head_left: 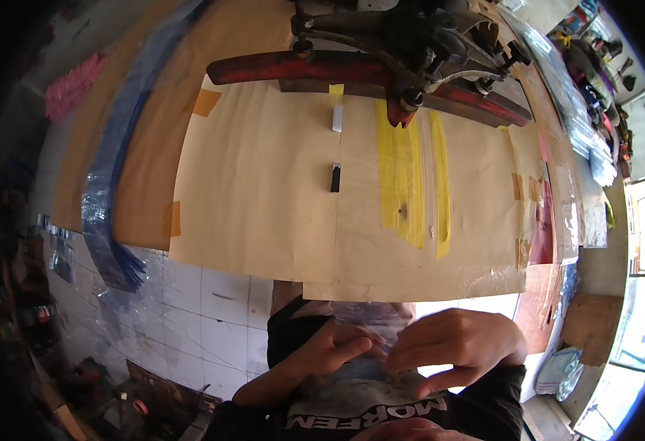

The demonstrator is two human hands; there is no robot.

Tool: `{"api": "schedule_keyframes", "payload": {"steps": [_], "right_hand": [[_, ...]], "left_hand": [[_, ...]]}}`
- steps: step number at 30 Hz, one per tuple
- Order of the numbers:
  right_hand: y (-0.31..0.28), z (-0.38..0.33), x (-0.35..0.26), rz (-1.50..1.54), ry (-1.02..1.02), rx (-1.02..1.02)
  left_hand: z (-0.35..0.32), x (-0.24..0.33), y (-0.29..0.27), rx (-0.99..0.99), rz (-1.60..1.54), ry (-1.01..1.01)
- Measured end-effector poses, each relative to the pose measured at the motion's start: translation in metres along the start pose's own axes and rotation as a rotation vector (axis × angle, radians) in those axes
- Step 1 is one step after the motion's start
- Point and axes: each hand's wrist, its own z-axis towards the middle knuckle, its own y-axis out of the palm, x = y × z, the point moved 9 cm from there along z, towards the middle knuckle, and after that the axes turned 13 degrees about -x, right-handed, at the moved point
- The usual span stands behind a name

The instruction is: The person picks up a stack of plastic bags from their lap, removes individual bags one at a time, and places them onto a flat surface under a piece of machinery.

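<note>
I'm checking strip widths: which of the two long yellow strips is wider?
The left yellow strip; it is clearly broader than the right yellow strip, which is a narrow band.

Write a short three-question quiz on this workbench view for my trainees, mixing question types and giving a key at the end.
1. Multiple choice: what colour are the two long strips on the right half of the brown paper?
A) green
B) yellow
C) black

2. True or false: the left hand and the right hand both lie flat on the paper.

3. Short answer: which small piece on the paper is nearer the person, the white piece or the black piece?

Key:
1. B, yellow.
2. False: both are raised in front of the person's shirt, off the paper's near edge.
3. The black piece.
</note>
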Motion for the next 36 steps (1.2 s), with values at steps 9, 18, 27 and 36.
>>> {"api": "schedule_keyframes", "payload": {"steps": [9, 18, 27, 36], "right_hand": [[0.073, -0.085, 0.198, 0.967, -0.203, 0.174], [0.083, -0.188, 0.364, 0.417, 0.250, 1.565], [0.074, -0.179, 0.312, 0.193, 0.233, 1.300], [0.041, -0.133, 0.208, -0.496, 0.493, 0.781]], "left_hand": [[-0.001, 0.001, -0.004, -0.015, 0.000, 0.046], [0.004, 0.002, -0.001, -0.063, -0.012, 0.094], [0.001, 0.004, -0.002, -0.029, 0.012, 0.108], [0.005, 0.016, 0.004, -0.073, 0.079, 0.100]]}}
